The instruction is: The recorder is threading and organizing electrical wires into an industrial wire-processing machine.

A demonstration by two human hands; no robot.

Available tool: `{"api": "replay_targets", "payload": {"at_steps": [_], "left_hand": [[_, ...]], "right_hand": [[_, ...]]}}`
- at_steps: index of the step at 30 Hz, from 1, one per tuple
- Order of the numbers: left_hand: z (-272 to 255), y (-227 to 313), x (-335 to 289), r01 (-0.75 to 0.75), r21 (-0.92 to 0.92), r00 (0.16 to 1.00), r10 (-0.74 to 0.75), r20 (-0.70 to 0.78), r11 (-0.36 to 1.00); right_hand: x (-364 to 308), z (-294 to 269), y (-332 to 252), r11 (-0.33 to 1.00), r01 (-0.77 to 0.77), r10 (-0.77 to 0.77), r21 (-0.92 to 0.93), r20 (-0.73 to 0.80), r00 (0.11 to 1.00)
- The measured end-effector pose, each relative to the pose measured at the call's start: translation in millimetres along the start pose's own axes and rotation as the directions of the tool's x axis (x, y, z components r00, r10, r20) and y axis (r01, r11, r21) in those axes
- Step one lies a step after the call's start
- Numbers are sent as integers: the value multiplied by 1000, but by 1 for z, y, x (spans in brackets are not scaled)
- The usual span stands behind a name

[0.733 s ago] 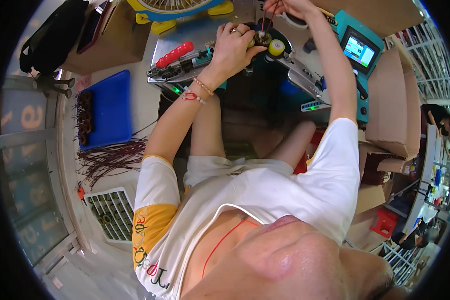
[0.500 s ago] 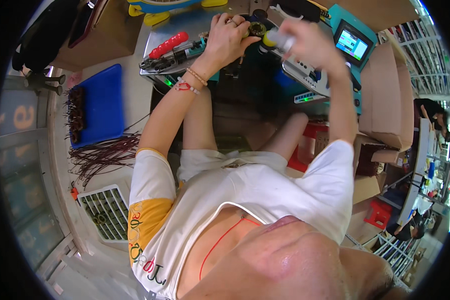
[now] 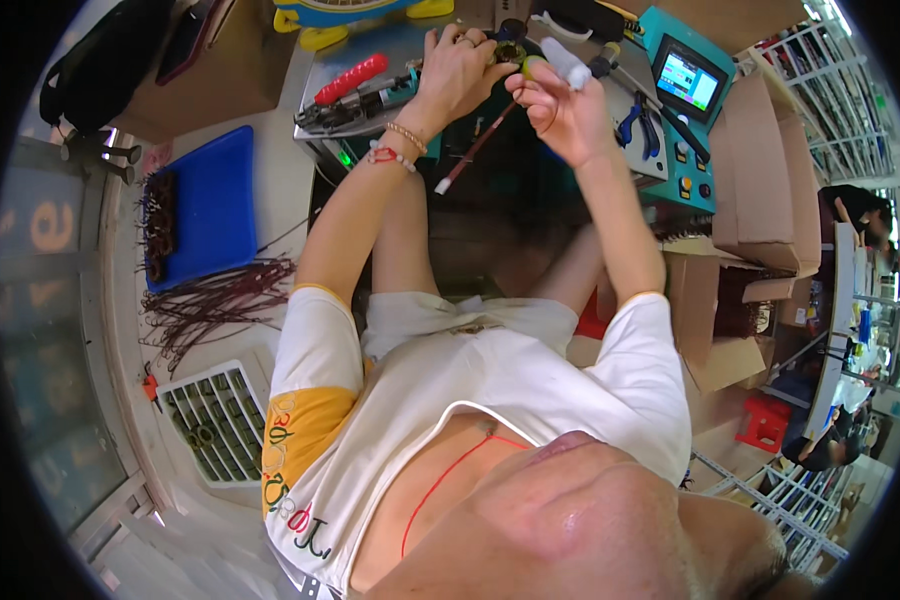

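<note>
At the machine's front edge, my left hand (image 3: pixel 455 78) is closed, thumb and fingers against a round, brass-coloured part (image 3: pixel 510 52). Close by on the right, my right hand (image 3: pixel 573 115) has its fingers curled around a white cylindrical thing (image 3: pixel 567 64) with a yellow-green end (image 3: pixel 531 66). Its exact kind does not show. A thin brown lead (image 3: pixel 480 148) with a white tip slants down between my forearms; its upper end is hidden by the right hand's fingers.
Left of my hands lies a red-handled toggle clamp (image 3: pixel 352 78). Blue-handled pliers (image 3: pixel 638 130) rest beside a teal control box with a screen (image 3: pixel 688 80). A blue tray (image 3: pixel 210 215), a bundle of brown leads (image 3: pixel 220 300) and a white grid tray (image 3: pixel 213 420) occupy the left bench. Cardboard boxes (image 3: pixel 760 180) stand right.
My right hand, blurred before, has moved down and left, uncovering the pliers. The white-tipped lead now shows below the hands. My left hand stays at the round part.
</note>
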State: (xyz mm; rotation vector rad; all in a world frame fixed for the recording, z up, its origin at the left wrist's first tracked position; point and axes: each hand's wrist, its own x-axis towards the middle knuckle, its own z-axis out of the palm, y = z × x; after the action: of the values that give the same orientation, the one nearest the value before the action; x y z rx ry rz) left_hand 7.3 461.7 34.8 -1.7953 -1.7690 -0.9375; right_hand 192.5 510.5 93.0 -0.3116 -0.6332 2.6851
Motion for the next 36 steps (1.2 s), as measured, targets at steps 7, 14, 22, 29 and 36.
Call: {"api": "replay_targets", "payload": {"at_steps": [7,14,22,29,36], "left_hand": [[-8,10,2,55,-66,997,-52,48,996],[-8,18,3,23,-48,999,-24,-27,999],[27,89,-143,568,-691,718,-679,151,447],[61,62,-91,512,-728,827,-492,274,455],[-91,101,-38,356,-609,649,-282,706,-709]], "right_hand": [[64,46,-105,299,-114,-226,-947,-187,956],[139,-26,-130,356,-51,-84,-933,-86,993],[4,19,-57,-779,205,24,-593,299,954],[12,24,-10,-918,372,159,-134,737,657],[77,25,-119,-483,201,49,-852,203,978]]}}
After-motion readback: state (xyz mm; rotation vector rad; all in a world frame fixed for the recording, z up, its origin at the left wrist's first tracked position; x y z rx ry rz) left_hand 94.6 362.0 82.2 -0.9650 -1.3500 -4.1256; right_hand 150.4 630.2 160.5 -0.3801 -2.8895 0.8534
